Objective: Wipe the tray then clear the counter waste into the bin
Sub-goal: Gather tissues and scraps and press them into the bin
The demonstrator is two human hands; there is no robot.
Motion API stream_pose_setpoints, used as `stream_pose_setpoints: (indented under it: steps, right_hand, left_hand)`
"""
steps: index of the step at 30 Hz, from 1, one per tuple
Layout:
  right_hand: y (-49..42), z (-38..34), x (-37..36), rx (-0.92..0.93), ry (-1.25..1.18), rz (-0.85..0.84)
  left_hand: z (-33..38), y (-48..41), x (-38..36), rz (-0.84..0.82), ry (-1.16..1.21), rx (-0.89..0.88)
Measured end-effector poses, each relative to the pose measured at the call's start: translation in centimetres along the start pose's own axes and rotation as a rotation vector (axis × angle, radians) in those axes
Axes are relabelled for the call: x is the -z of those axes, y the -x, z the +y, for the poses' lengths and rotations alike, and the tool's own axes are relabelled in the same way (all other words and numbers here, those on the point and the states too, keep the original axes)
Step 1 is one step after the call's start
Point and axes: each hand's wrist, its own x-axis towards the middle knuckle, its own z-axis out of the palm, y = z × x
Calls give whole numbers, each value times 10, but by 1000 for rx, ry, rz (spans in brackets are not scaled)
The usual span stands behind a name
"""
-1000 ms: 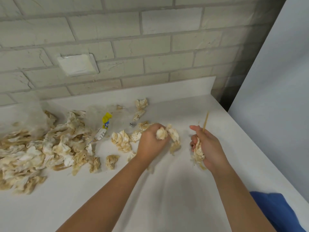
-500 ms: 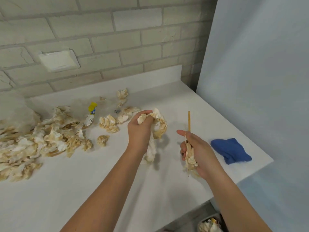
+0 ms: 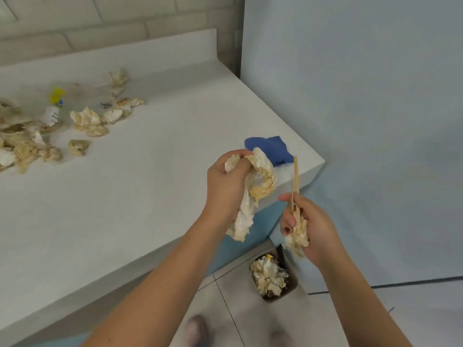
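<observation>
Both hands are curled around waste near the right corner of the white counter (image 3: 140, 201). The left hand (image 3: 225, 189) grips a long wad of crumpled, yellow-stained white tissue paper (image 3: 261, 180) that hangs down past the counter's near edge. The right hand (image 3: 313, 229), off the counter and over the floor, holds a smaller stained tissue wad (image 3: 298, 237) together with thin wooden sticks (image 3: 295, 175) that point upward. Below it on the tiled floor stands a small dark square bin (image 3: 293, 284) holding more crumpled tissue. A blue cloth (image 3: 274, 149) lies on the counter's right corner, just beyond the left hand. Many more stained tissue scraps (image 3: 87, 121) are scattered on the far left of the counter.
</observation>
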Motion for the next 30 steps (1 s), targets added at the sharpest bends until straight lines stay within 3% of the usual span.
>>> stream_pose_setpoints:
  steps: [6, 9, 16, 20, 25, 28, 30]
  right_hand:
    - [-1, 28, 97, -208, 176, 51]
    - [-19, 60, 143, -331, 301, 125]
    - [-98, 191, 236, -578, 376, 190]
    - [-156, 299, 278, -606, 532, 173]
    - [-221, 410, 314, -509, 735, 177]
    - [-245, 464, 327, -403, 869, 205]
    - [-251, 489, 332, -347, 1015, 183]
  left_hand:
    - [-71, 28, -72, 24, 2, -67]
    - [-128, 27, -93, 113, 27, -49]
    - [-331, -10, -79, 453, -11, 197]
    - [-454, -35, -58, 506, -98, 266]
    - [-589, -50, -36, 432, -285, 246]
    - [-657, -45, -14, 264, -589, 170]
    - [-687, -34, 6, 59, -910, 57]
